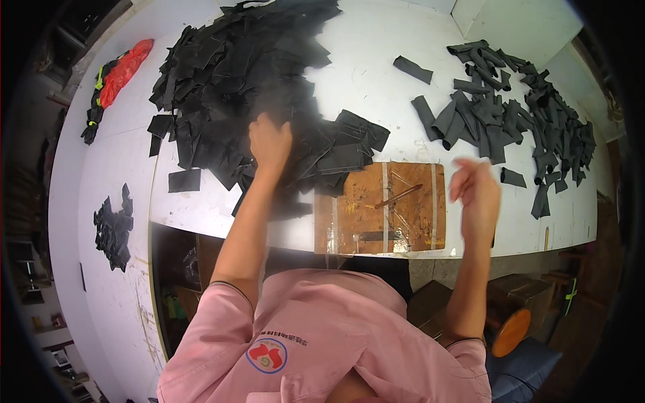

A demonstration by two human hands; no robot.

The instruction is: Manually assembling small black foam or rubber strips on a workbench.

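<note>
My left hand (270, 144) reaches into a big heap of flat black fabric pieces (222, 74). Its fingers are curled down and closed on the fabric; the cloth around it is smeared by motion, and the fingertips are hidden. Over the white table, just right of a worn wooden board (420, 225), hovers my right hand (477, 195). Its blurred fingers are loosely apart, with nothing visible in them. A thin brown stick-like tool (399, 196) lies slantwise on the board. Clear tape strips run across the board, and some black pieces overlap its upper left corner.
Rolled or folded dark fabric pieces (480, 117) lie scattered at the right of the white table (363, 87). A red plastic bag (127, 70) and a small dark cloth pile (114, 232) lie at the left. Below the front edge stand a round wooden stool seat (511, 332) and boxes.
</note>
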